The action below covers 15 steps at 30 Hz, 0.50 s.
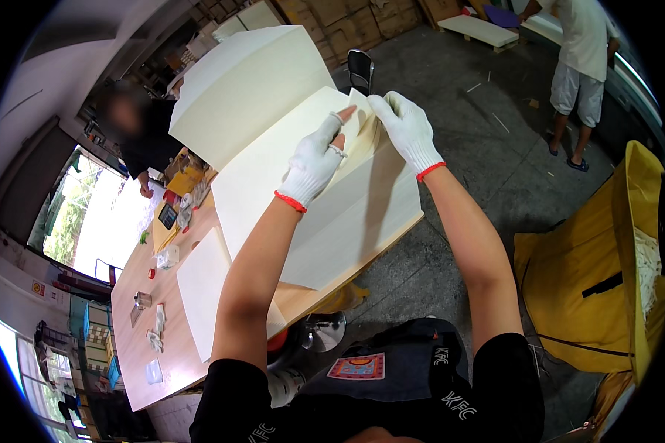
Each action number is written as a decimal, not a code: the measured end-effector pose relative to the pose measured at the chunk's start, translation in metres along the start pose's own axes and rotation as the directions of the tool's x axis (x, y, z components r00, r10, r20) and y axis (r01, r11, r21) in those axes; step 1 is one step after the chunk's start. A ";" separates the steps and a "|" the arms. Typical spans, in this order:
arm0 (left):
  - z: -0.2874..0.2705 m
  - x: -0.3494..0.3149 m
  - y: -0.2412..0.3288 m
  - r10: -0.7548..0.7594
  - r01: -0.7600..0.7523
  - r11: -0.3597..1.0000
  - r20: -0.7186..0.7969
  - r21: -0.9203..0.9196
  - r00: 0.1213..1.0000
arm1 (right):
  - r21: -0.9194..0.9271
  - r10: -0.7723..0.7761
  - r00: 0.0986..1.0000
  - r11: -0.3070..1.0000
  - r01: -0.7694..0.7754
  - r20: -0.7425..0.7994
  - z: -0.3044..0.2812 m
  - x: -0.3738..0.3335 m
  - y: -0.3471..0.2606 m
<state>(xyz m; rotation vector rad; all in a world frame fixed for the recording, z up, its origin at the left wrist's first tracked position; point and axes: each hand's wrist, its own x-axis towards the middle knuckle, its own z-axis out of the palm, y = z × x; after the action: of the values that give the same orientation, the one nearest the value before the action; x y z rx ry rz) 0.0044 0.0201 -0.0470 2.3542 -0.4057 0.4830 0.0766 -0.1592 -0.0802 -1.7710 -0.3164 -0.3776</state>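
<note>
A thick stack of large cream paper sheets [288,136] lies across the table in front of me, with its sheet corners lifted and bent at the far right. My right hand [408,129], in a white knit glove with a red cuff, pinches the raised sheet edges at that corner. My left hand [314,161] wears a similar glove that leaves the thumb and index fingertips bare. Its thumb and index finger are stretched apart against the curled sheets, next to the raised corner. Beyond the stack, another large block of sheets [255,85] stands bent upward.
The wooden table [137,347] carries loose white sheets [203,284], a calculator [168,215] and a metal cup [142,300]. A person in black [144,140] is at its far left. A yellow sack [576,288] stands at right; another person [584,66] is behind it. A black chair [360,70] stands beyond.
</note>
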 end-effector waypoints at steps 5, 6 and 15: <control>-0.002 0.003 0.005 -0.197 0.195 0.980 0.159 0.027 0.968 | -0.013 -0.014 1.000 1.000 0.014 -0.019 0.001 0.001 0.004; 0.000 0.003 0.005 -0.214 0.214 0.977 0.168 0.015 0.962 | -0.014 -0.010 1.000 1.000 0.009 -0.018 0.001 0.001 0.004; -0.001 0.003 0.002 -0.194 0.187 0.980 0.122 0.068 0.973 | 0.002 -0.020 0.999 1.000 0.020 -0.030 0.001 -0.002 0.004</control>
<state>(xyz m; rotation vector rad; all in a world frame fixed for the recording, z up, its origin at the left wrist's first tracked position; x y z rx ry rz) 0.0060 0.0190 -0.0434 2.4566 -0.2234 0.2568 0.0770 -0.1593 -0.0849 -1.7590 -0.3140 -0.4174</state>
